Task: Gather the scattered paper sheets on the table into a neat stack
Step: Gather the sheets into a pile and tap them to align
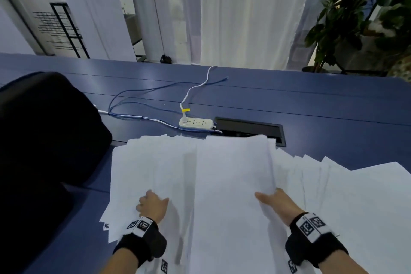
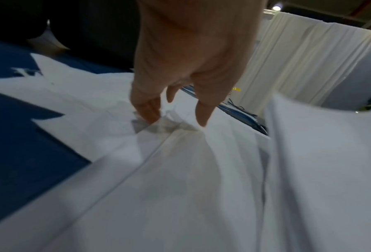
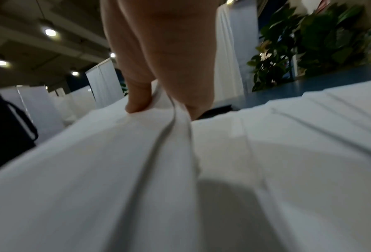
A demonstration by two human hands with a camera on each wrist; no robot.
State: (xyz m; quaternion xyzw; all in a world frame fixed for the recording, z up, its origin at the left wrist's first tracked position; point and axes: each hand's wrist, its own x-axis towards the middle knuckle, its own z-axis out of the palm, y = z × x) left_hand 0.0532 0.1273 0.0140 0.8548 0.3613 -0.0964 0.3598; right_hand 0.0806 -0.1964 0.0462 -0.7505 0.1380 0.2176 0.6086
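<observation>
Gripping only one edge of a thick sheaf, the right hand could let the lower sheets slide out and fan apart again if the pinch slackens or the bundle is swung sideways too fast; paper this limp sags, as the drooping fold in the right wrist view suggests. Dragging the sheaf over the loose sheets spread to the right could also sweep some off the blue table. On the left, the pile may skid under light fingertip pressure instead of squaring up.

The right hand has its thumb on top of the sheaf and fingers beneath, clamped on the edge, wrist low and angled inward. The left hand hangs palm-down over the left pile, fingers loosely bent, tips touching the paper, grasping nothing.
</observation>
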